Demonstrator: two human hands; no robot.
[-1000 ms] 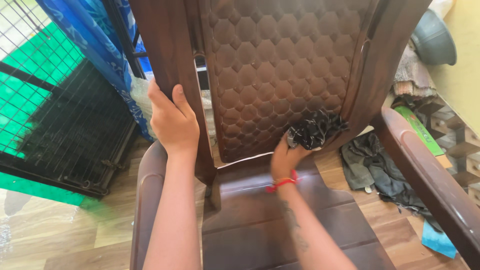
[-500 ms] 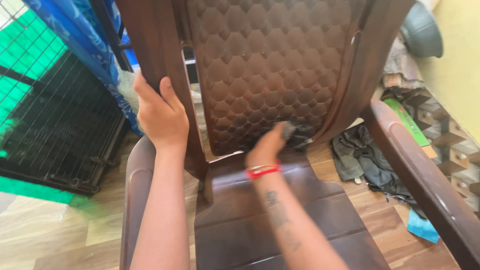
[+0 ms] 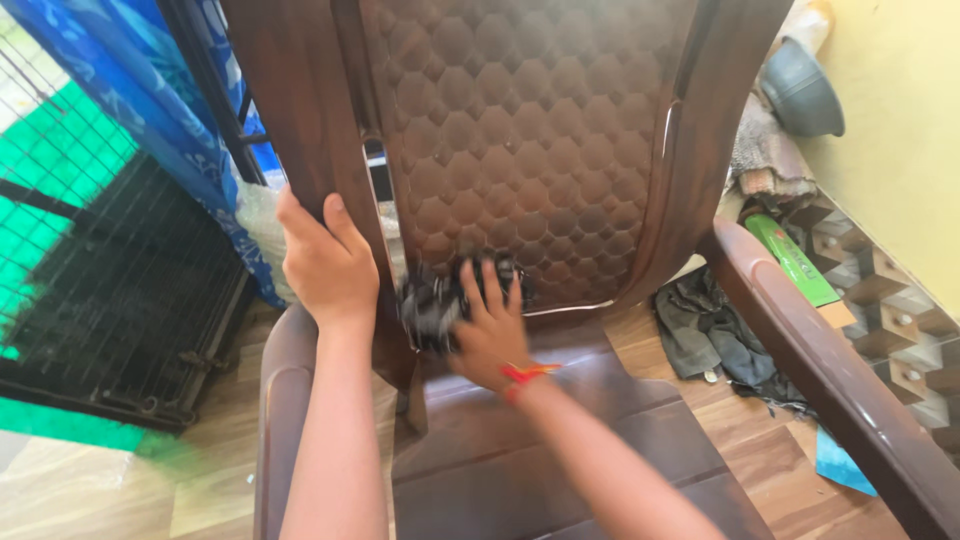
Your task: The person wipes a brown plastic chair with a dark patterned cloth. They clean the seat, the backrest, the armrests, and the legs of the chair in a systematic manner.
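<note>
Chair: a dark brown moulded plastic chair [image 3: 520, 440] with a honeycomb-patterned backrest fills the middle of the view, its glossy seat bare in front of the arms.
Left hand: the left hand [image 3: 325, 265] is clenched round the left upright of the backrest, thumb on the front, fingers wrapped behind.
Right hand: the right hand [image 3: 487, 325] presses a crumpled black patterned cloth [image 3: 435, 300] against the lower left corner of the backrest, fingers spread over it; the cloth is blurred, so its pattern is hard to make out.
Left edge: a black wire-mesh crate [image 3: 110, 290] and a blue printed curtain [image 3: 150, 110] stand close beside the chair, leaving only a narrow strip of wooden floor [image 3: 120, 480].
Right edge: the right armrest [image 3: 830, 370] runs near a yellow wall [image 3: 900, 130].
Floor right: dark grey clothes [image 3: 715, 335] lie heaped between armrest and seat.
</note>
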